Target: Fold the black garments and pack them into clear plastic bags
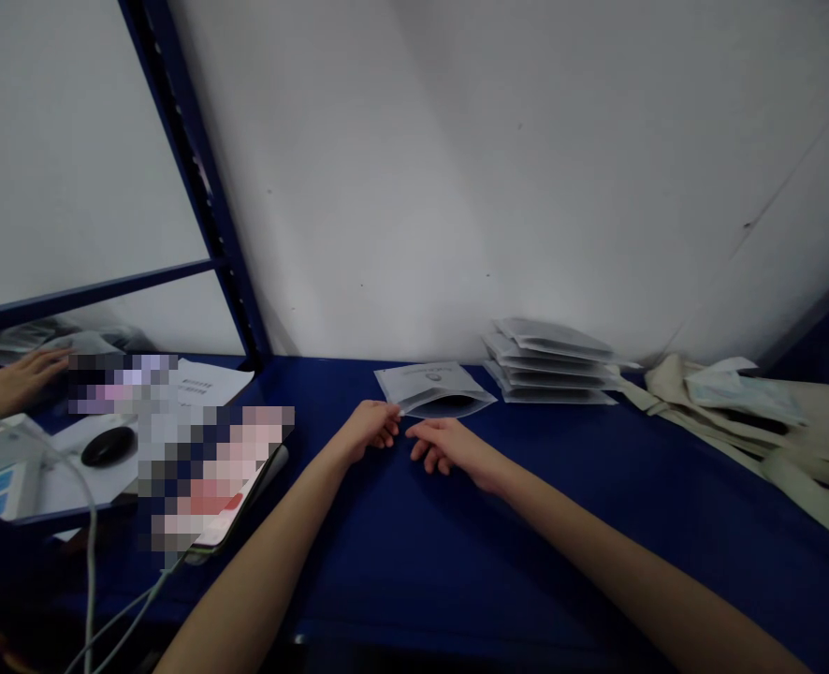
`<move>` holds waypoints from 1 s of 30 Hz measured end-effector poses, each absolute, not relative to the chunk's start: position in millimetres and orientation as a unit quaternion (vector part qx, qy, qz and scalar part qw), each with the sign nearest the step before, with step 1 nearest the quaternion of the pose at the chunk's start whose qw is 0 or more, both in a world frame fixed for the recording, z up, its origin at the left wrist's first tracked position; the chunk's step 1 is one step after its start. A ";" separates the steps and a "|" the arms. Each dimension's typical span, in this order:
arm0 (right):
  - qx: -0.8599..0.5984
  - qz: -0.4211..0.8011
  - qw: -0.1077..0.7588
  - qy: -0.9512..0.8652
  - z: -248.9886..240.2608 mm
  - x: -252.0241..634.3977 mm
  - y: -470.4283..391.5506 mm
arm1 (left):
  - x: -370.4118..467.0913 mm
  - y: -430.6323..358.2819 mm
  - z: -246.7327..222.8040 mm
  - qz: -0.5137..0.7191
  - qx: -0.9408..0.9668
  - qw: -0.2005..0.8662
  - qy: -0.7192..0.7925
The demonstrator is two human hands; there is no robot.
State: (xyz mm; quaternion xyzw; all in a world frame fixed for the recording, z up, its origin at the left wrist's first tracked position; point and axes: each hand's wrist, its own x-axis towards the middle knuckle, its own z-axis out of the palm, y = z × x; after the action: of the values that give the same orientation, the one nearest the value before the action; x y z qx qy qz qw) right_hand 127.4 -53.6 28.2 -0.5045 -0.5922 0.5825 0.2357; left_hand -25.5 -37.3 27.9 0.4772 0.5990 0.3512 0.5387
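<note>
Over the table (pixel 386 562), the right hand (pixel 443 444) hangs relaxed, fingers parted, apart from the left hand (pixel 372 428); whether the latter pinches the bag (pixel 418 381), I cannot tell. The bag lies by the table's far edge, beside the stack (pixel 553 367).

On the table (pixel 400 562), a single pouch (pixel 418 378) lies left of a pouch stack (pixel 555 354), cloth (pixel 800 473) farther right.

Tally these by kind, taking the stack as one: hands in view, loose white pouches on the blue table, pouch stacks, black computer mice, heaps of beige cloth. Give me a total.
Hands: 3 (left hand, right hand, co-worker's hand)
Loose pouch: 1
Pouch stack: 1
Black mouse: 1
Cloth heap: 1
Total: 7
</note>
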 end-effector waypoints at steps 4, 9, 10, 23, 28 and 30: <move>-0.439 0.733 0.229 -0.466 26.3 130.4 -51.0 | -14.5 -45.1 27.5 0.360 0.513 0.568 0.533; -0.452 0.746 0.309 -0.379 25.7 133.8 -43.9 | -3.1 -53.5 28.1 0.372 0.480 0.618 0.499; -0.459 0.744 0.311 -0.374 27.1 133.8 -43.6 | -1.9 -54.5 28.6 0.372 0.472 0.623 0.500; -0.441 0.742 0.313 -0.396 24.8 128.9 -41.3 | 2.9 -55.4 28.6 0.429 0.414 0.617 0.514; -0.404 0.774 0.285 -0.396 25.6 132.1 -43.4 | -1.7 -54.4 30.4 0.379 0.428 0.648 0.503; -0.401 0.774 0.298 -0.389 26.8 129.7 -45.0 | -1.6 -54.2 30.4 0.383 0.430 0.648 0.499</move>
State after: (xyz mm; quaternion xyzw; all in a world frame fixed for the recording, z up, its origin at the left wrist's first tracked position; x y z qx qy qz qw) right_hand 129.7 -45.0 26.8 -0.4012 -0.3893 0.7736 0.2985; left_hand -1.6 -54.2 30.4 0.4302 0.4986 0.3832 0.6477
